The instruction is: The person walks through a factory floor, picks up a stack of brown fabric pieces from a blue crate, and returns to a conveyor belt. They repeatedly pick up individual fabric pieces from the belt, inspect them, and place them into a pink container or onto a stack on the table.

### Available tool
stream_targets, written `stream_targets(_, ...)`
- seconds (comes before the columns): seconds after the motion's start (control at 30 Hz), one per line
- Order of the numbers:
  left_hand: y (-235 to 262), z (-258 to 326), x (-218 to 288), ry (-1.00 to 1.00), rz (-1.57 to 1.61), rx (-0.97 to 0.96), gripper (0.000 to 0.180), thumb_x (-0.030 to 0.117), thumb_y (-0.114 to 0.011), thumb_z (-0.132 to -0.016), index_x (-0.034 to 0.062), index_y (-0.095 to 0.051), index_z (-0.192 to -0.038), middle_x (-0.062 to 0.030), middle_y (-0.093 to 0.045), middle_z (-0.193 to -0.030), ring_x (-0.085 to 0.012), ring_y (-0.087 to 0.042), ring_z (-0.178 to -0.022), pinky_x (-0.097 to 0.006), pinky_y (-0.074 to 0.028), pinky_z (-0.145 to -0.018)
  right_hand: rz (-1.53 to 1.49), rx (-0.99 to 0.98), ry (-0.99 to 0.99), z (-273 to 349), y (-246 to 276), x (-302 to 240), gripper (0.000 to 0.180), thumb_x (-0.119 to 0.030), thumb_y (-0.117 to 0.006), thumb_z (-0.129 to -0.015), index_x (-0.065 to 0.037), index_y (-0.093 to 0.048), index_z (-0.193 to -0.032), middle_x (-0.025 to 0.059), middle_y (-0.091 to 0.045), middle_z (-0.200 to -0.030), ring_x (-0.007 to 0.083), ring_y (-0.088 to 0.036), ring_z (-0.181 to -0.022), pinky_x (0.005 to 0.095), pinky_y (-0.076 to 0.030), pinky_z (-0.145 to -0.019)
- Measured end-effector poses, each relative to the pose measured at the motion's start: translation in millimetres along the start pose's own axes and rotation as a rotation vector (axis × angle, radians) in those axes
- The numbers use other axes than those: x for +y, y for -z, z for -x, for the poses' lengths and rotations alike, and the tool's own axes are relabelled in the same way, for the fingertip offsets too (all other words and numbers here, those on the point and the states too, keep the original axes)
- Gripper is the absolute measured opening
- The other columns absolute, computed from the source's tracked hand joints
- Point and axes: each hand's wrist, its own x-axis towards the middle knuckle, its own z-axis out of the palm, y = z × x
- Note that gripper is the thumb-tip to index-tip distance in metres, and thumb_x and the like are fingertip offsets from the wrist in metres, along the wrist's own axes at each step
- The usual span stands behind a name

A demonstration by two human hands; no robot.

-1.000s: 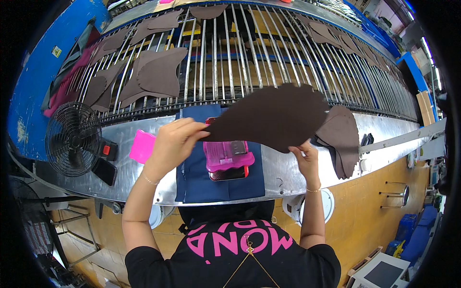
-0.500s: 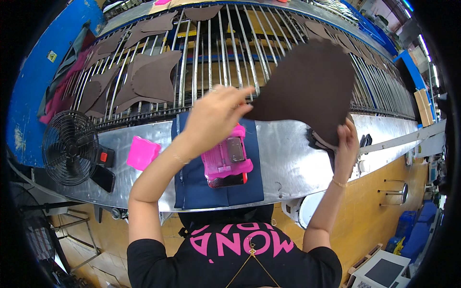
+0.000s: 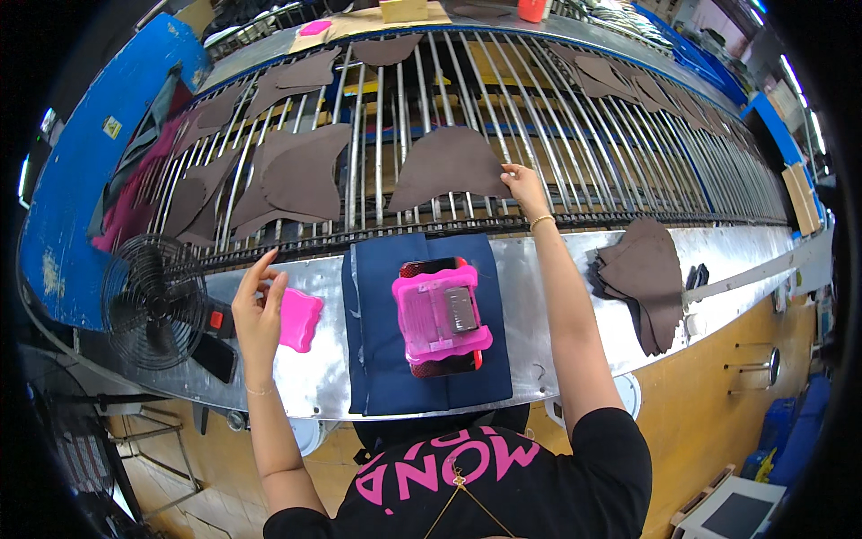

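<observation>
the brown leather piece (image 3: 446,168) lies flat on the rack of metal rods (image 3: 575,135), straight beyond the pink block (image 3: 440,316) that sits on a dark blue cloth (image 3: 377,359) on the steel surface (image 3: 557,296). the right hand (image 3: 523,184) is stretched out over the rods with its fingers (image 3: 508,171) loosely spread, tips touching the piece at its right edge, not closed around anything. the piece is a rounded fin shape, its long axis running across the rods from left to right, the curved hump toward the far side and the pointed tail reaching down toward the left, nearer the pink block. left of the pink block, the left hand (image 3: 259,310) is raised above the surface, fingers open and apart, just beside a small pink pad (image 3: 299,318), possibly brushing its edge; i cannot tell for sure. further left of the block stands a black wire fan (image 3: 154,301) with a black box (image 3: 215,357) near it. right of the block a stack of brown cut pieces (image 3: 648,278) hangs over the surface's edge. beyond the block and to its left, more brown pieces (image 3: 292,175) lie spread on the rods, none overlapping the one under the right hand, and others (image 3: 628,85) lie further off to the right on the rack.
</observation>
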Motion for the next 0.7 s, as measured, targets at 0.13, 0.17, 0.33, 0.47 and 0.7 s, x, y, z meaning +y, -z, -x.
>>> stream_targets(0.13,-8.2,5.3,-3.7,0.036,0.043,-0.006,0.032,0.008,-0.063,-0.088,0.0063,-0.061,-0.12,-0.0008,-0.059,-0.086,-0.0085,-0.049,-0.074,-0.023,-0.042,-0.064,0.209,0.322,0.077,33.9,26.0,-40.7,0.041,-0.033,-0.068,-0.083,-0.007,-0.064,-0.114,0.0131,-0.066,-0.106,0.0201,-0.064,-0.094,0.0329,-0.048,-0.085)
stream_targets(0.17,-10.4,5.5,-7.2,0.014,0.07,-0.017,0.032,0.009,-0.062,-0.089,0.0062,-0.061,-0.121,-0.0006,-0.059,-0.086,-0.0084,-0.049,-0.075,-0.023,-0.042,-0.064,0.192,0.404,0.073,47.7,46.4,-47.7,0.041,-0.035,-0.068,-0.083,-0.007,-0.064,-0.114,0.0125,-0.065,-0.107,0.0207,-0.063,-0.096,0.0342,-0.047,-0.086)
stream_targets(0.33,-28.0,6.0,-5.7,0.035,0.101,-0.105,0.032,0.013,-0.062,-0.09,0.0064,-0.06,-0.122,0.0014,-0.058,-0.086,-0.0063,-0.048,-0.074,-0.022,-0.04,-0.063,0.635,0.793,-0.052,144.8,173.5,-1.9,0.031,-0.037,-0.068,-0.079,-0.02,-0.068,-0.105,0.0051,-0.061,-0.11,0.0272,-0.056,-0.102,0.0427,-0.044,-0.086)
stream_targets(0.47,-43.3,5.2,-6.9,0.072,0.13,-0.163,0.032,0.015,-0.063,-0.09,0.0071,-0.06,-0.121,0.002,-0.057,-0.086,-0.0056,-0.047,-0.072,-0.02,-0.036,-0.059,0.909,0.816,-0.694,240.3,252.4,38.1,0.065,-0.052,-0.068,-0.076,-0.014,-0.054,-0.127,0.0159,-0.05,-0.129,0.0367,-0.046,-0.119,0.0568,-0.041,-0.092)
stream_targets(0.7,-54.1,8.3,6.8,0.039,0.165,-0.199,0.033,0.013,-0.062,-0.09,0.0078,-0.06,-0.122,0.0025,-0.058,-0.086,-0.0037,-0.046,-0.071,-0.02,-0.035,-0.056,0.916,0.771,-0.724,272.8,259.9,39.2,0.066,-0.04,-0.077,-0.07,-0.007,-0.052,-0.122,0.0166,-0.049,-0.129,0.0367,-0.047,-0.12,0.0514,-0.043,-0.093)
